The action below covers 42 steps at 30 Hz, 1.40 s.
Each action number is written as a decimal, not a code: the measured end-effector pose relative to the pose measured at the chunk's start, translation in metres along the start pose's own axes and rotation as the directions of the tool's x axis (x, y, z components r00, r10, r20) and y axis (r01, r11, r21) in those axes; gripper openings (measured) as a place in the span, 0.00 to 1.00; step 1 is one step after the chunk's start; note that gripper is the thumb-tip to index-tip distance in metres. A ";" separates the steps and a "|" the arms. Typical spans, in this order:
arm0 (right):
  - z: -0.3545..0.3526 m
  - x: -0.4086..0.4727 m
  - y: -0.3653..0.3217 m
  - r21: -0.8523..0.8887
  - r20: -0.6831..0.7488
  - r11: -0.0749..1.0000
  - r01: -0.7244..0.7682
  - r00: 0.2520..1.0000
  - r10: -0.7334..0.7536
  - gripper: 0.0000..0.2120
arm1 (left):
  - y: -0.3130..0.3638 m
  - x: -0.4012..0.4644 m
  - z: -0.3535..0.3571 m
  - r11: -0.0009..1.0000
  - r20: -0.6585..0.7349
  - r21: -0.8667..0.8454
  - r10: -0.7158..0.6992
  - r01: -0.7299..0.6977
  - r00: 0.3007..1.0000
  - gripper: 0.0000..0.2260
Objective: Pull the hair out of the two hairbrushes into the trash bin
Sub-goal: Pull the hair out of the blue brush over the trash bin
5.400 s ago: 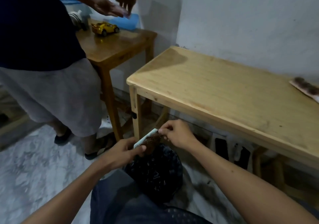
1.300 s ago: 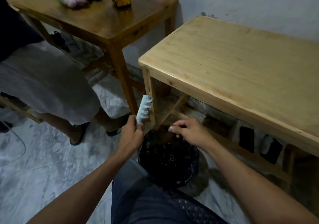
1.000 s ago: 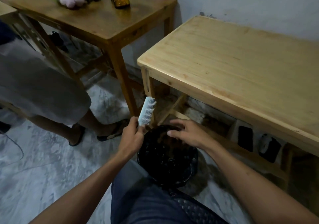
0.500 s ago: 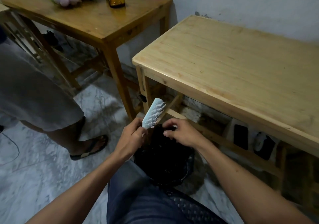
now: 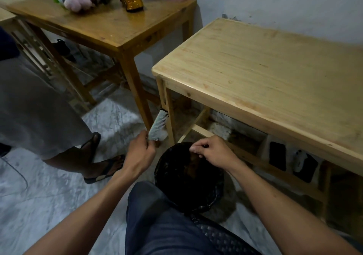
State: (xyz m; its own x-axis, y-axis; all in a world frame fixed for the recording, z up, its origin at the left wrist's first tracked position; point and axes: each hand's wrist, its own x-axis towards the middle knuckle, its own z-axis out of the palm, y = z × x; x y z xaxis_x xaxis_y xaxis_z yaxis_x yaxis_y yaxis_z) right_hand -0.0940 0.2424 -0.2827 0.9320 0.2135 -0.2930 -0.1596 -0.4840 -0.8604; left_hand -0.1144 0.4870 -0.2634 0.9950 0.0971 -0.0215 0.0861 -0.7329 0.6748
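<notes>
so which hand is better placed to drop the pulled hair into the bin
Right. The right hand is pinched shut directly over the open trash bin, seemingly with hair in it, while the left hand is off to the side, busy holding the hairbrush.

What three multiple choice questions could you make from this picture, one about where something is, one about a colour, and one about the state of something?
1. Where is the trash bin?
A. on the pale table
B. on the floor under the right hand
C. behind the standing person

2. What colour is the toy car?
A. yellow
B. green
C. white

3. How is the hairbrush held?
A. lying on the floor
B. right hand, bristles down
C. left hand, head pointing up and away

Answers: 1 B, the right hand hovers pinched over the bin's rim. 2 A, the car on the dark table is yellow. 3 C, the left hand grips the brush's lower end.
</notes>
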 end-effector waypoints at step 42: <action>-0.182 0.048 -0.154 0.369 -0.560 0.903 0.222 0.828 0.026 0.10 | 0.186 0.053 -0.012 0.897 -0.080 -0.131 0.415 -0.422 0.906 0.21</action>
State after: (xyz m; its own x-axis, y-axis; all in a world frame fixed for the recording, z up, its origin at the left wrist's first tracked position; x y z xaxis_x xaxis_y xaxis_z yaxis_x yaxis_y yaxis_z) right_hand 0.0343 0.1732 -0.0883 0.9501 -0.3105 -0.0312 -0.0576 -0.0761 -0.9954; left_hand -0.0463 0.3634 -0.1302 0.9336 -0.1623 0.3194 -0.3493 -0.6106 0.7107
